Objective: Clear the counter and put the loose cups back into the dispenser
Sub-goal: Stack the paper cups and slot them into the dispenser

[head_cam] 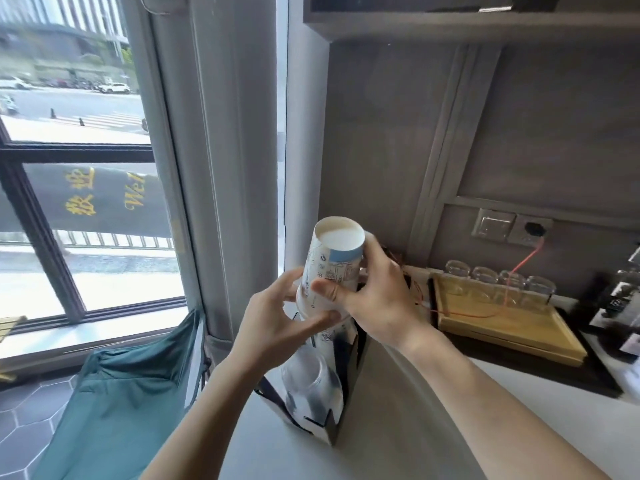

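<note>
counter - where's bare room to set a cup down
Free: the pale counter between the cup dispenser and the wooden tray, under the right forearm. Crowded: the back wall, where glasses and an orange cord sit on the tray, and the far right corner.

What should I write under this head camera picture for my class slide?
Both hands, left hand and right hand, hold upside-down paper cups above the dispenser on the counter.

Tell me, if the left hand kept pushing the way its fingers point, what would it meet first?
Probably the right hand: the left hand points right, across the upside-down printed paper cup both grip. Depth is unclear.
</note>
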